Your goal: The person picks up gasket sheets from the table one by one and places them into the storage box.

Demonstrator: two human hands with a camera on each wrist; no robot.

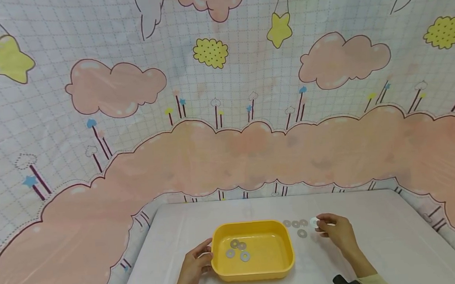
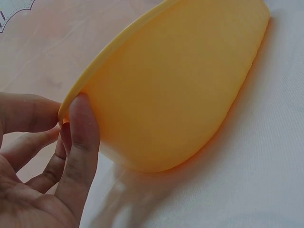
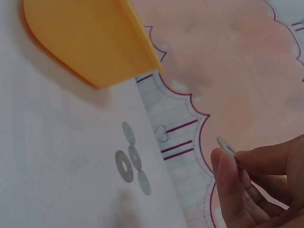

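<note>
Four washers [image 1: 242,258] inside the yellow tray [image 1: 270,252], in the head view alone

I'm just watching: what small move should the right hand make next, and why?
Probably carry the flat washer over the yellow tray and release it. The right hand pinches it outside the tray, four similar washers lie inside, and the left hand holds the tray's edge.

No lettering, label, brand, number or sign can be read in any view.
</note>
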